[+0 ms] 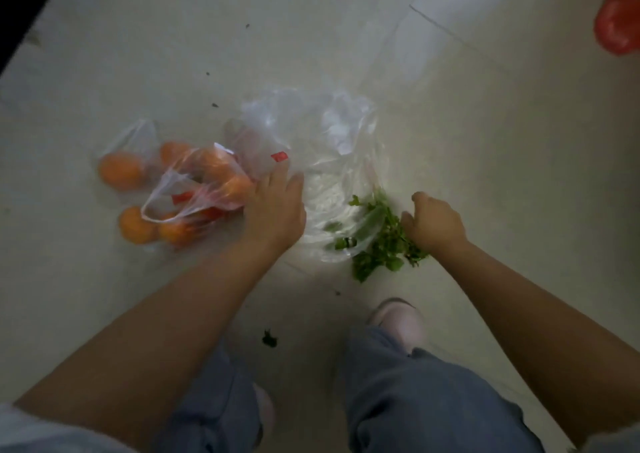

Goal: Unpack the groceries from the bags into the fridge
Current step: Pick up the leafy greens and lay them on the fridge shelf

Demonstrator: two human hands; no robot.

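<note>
A clear plastic bag lies crumpled on the pale tiled floor. My left hand rests on its left side with straight fingers. Leafy greens stick out of the bag's near right end. My right hand grips the bunch with curled fingers. To the left lies a second thin bag holding several oranges. The fridge is out of view.
A red plastic bag sits at the top right edge. A dark edge runs along the upper left corner. My legs in blue trousers and a foot in a light slipper stand just below the bags. Small leaf scraps dot the floor.
</note>
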